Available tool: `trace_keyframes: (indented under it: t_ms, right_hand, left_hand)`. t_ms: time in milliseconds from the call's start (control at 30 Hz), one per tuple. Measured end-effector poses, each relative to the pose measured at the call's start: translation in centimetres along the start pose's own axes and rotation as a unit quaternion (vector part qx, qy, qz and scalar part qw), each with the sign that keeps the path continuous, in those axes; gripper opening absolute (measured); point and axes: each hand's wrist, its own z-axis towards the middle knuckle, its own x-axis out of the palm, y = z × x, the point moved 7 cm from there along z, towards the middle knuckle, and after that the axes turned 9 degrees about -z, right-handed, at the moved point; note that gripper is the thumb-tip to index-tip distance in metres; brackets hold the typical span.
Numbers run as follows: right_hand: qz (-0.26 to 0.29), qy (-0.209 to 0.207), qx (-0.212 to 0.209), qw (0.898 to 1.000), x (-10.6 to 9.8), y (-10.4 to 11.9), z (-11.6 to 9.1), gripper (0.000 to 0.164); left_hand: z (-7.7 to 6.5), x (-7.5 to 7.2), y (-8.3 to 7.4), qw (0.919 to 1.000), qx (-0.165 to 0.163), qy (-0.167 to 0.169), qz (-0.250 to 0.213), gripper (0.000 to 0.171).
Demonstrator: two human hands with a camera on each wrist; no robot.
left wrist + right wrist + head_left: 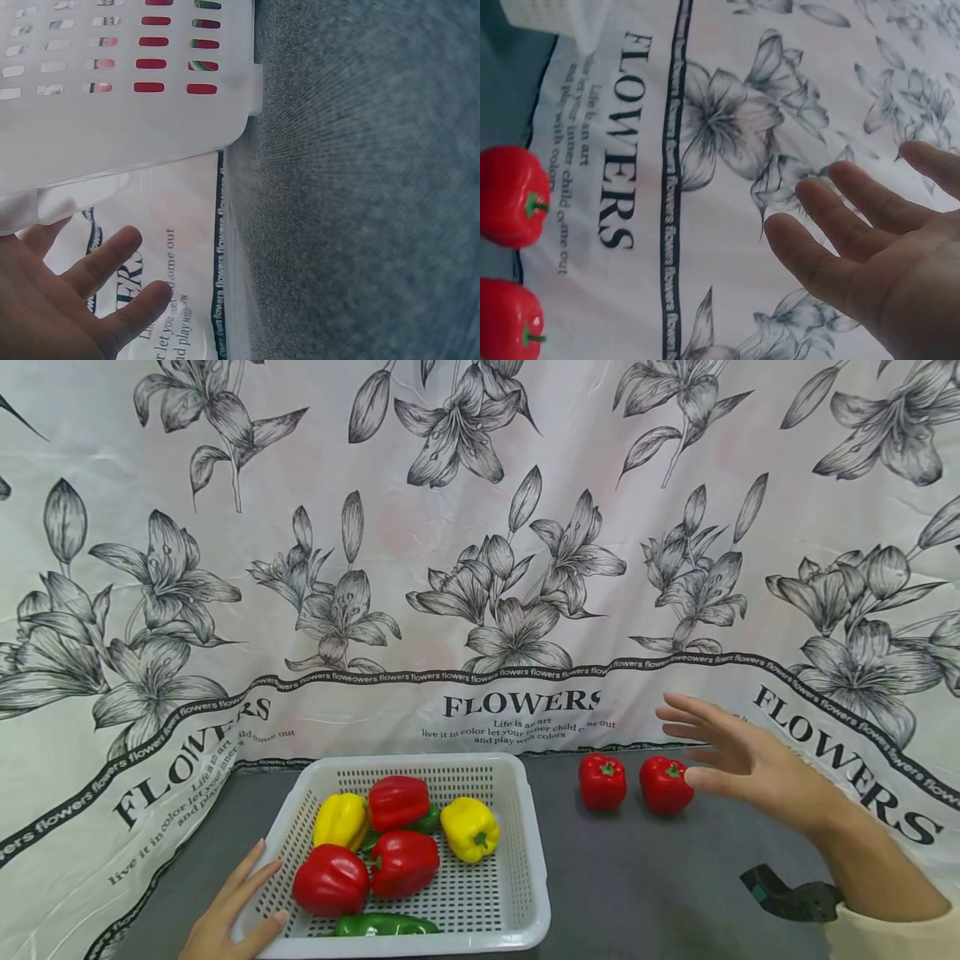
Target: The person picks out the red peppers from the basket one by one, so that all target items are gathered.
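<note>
A white plastic basket (531, 860) stands on the dark table, holding red bell peppers (406, 864), yellow bell peppers (469, 829) and green peppers (384, 925). At the basket's left side, my left hand (238, 906) has its fingers spread along the rim; the left wrist view shows this hand (82, 300) by the basket's perforated wall (120, 127). My right hand (738, 760) is raised with extended fingers, holding nothing. Just left of it, two red bell peppers, one nearer (666, 785) and one farther left (602, 782), sit on the table. The right wrist view shows the same hand (877, 255) over the cloth.
Behind the table hangs a white cloth (517, 714) printed with flowers and lettering, its lower edge meeting the grey tabletop (622, 893). A dark strap (795, 893) is around my right wrist.
</note>
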Motion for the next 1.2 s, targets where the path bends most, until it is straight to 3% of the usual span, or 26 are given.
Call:
trace_keyframes:
  t_ms: [300,533,633,800,1200]
  right_hand:
    - [0.016,0.004,-0.053,0.998,1.3,2.8,0.6,0.077]
    - [0.032,0.009,-0.071,0.997,2.8,4.7,1.4,0.080]
    - [0.038,0.005,-0.096,0.995,3.3,5.8,1.7,0.079]
    - [0.058,-0.001,-0.137,0.989,3.9,7.1,2.4,0.078]
    - [0.137,0.014,-0.149,0.979,6.9,8.2,5.8,0.071]
  left_hand:
    - [-0.1,0.0,0.0,1.0000,0.005,-0.006,0.000,0.066]
    - [0.0,0.0,0.1,1.0000,0.003,-0.006,-0.002,0.067]
    - [0.0,0.0,0.2,1.0000,-0.003,-0.002,0.000,0.068]
    - [-0.1,0.0,-0.1,0.9998,0.015,-0.009,0.003,0.066]
    - [-0.2,0.1,0.2,0.9997,0.019,-0.010,-0.008,0.065]
